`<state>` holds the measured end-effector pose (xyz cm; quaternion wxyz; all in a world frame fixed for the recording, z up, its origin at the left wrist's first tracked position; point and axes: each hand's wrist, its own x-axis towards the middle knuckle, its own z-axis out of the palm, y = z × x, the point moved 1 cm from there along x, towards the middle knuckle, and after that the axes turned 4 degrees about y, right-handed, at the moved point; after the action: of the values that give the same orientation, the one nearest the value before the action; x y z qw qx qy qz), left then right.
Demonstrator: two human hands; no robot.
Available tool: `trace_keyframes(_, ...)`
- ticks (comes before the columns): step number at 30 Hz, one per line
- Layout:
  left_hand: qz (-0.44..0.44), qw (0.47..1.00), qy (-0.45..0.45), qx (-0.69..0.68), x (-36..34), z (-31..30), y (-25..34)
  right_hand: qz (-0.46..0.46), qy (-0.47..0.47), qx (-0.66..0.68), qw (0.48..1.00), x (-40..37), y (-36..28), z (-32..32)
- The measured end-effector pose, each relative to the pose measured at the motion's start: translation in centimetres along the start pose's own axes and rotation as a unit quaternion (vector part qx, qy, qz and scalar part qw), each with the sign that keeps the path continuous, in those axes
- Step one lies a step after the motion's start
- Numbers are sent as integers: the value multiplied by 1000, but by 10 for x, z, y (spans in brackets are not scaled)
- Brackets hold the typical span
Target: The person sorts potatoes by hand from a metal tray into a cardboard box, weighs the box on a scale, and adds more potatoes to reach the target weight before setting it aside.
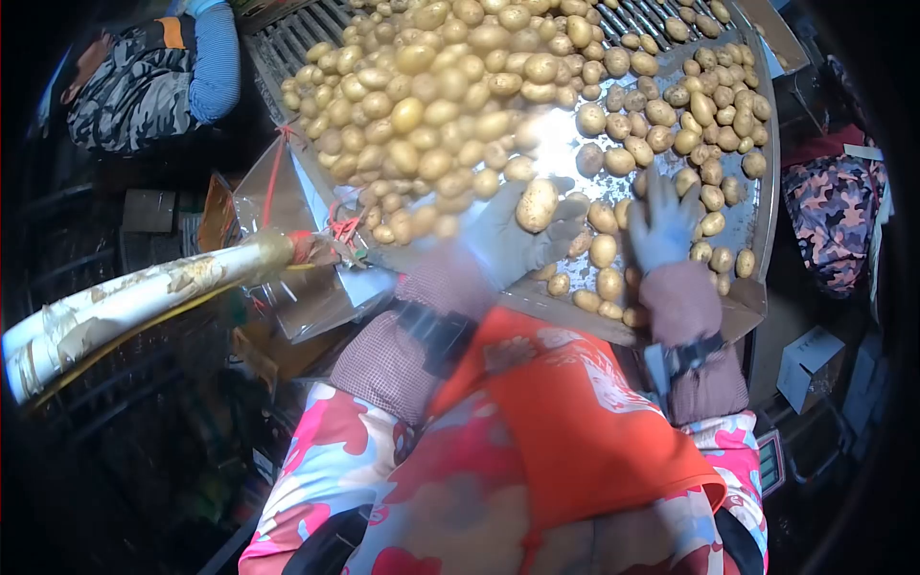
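Observation:
My left hand (508, 238), in a grey-blue glove, is turned partly palm up near the front of the sorting table. A large potato (538, 206) rests in it, with the thumb and fingers curled about its sides. To the right, my right hand (662, 228), gloved too, reaches forward with its fingers spread, low over the potatoes and holding nothing. Small potatoes (603, 251) lie between the two hands. A big heap of potatoes (431, 105) is piled up beyond my left hand, and looser potatoes (714, 125) are scattered on the right.
The metal table (764, 206) has a raised rim and slatted rollers (305, 36) at the far left. A taped white pipe (144, 295) juts in from the left beside an open carton (297, 230). Two people stand at the sides, one in a camouflage vest (144, 86).

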<state>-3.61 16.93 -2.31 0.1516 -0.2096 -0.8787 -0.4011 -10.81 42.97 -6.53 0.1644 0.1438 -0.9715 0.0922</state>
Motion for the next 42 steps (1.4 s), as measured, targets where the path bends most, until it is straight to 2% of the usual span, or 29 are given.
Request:
trace_keyframes(2,-16,999,4,39,5,-1,1,-102,44,-43,993,-29,-18,-8)
trace_keyframes(4,-212,972,1,-100,-4,-5,5,-141,26,18,989,-61,-11,-13)
trace_keyframes(5,-306,934,22,-182,-11,-4,2,-157,16,46,986,-75,-1,-18)
trace_keyframes(6,-393,850,45,-347,-27,-19,-6,-153,19,43,987,-93,9,-26)
trace_keyframes(7,-473,728,97,-485,-44,-34,-14,-150,1,50,987,-98,15,-38)
trace_keyframes(8,-508,555,142,-644,-70,-63,-13,-146,5,55,988,-107,22,-43)
trace_keyframes(10,-490,540,130,-671,-132,-118,-39,-84,2,56,995,-123,48,-45)
trace_keyframes(11,-505,483,153,-699,-160,-148,-50,-53,2,58,997,-132,57,-44)
trace_keyframes(12,-487,525,154,-681,-214,-184,-74,24,-19,96,995,-131,62,-51)
trace_keyframes(13,-484,525,408,-569,-252,-202,-96,37,26,78,996,-129,62,-48)
trace_keyframes(14,-471,408,517,-588,-285,-231,-115,48,66,59,995,-123,57,-45)
trace_keyframes(15,-470,430,635,-438,-315,-254,-149,58,109,40,992,-116,51,-41)
trace_keyframes(18,-550,466,575,-386,-268,-231,-96,-98,107,164,976,-70,-16,-28)
trace_keyframes(21,-502,585,399,-497,-249,-197,-64,-164,114,252,947,-61,-52,-4)
trace_keyframes(22,-551,592,423,-408,-211,-172,-43,-111,33,255,960,-64,-42,-4)
trace_keyframes(23,-549,649,322,-416,-197,-157,-33,-47,26,248,967,-65,-25,-7)
trace_keyframes(24,-568,652,274,-421,-173,-140,-28,18,15,239,971,-69,-5,-12)
trace_keyframes(26,-547,675,216,-444,-145,-111,-20,178,35,307,934,-60,22,-26)
trace_keyframes(28,-533,705,182,-431,-112,-87,-15,171,96,221,955,-15,58,-37)
trace_keyframes(29,-536,721,176,-402,-94,-79,-11,71,118,55,989,6,75,-42)
trace_keyframes(32,-524,767,156,-335,-67,-56,-48,-85,121,-100,984,60,82,-50)
trace_keyframes(34,-500,802,164,-284,-59,-51,-50,-48,70,-168,982,72,78,-27)
trace_keyframes(39,-533,788,136,-278,-57,-58,-56,69,-87,-239,965,108,80,-4)
trace_keyframes(42,-524,781,170,-294,-58,-58,-57,120,-138,-203,962,117,53,-40)
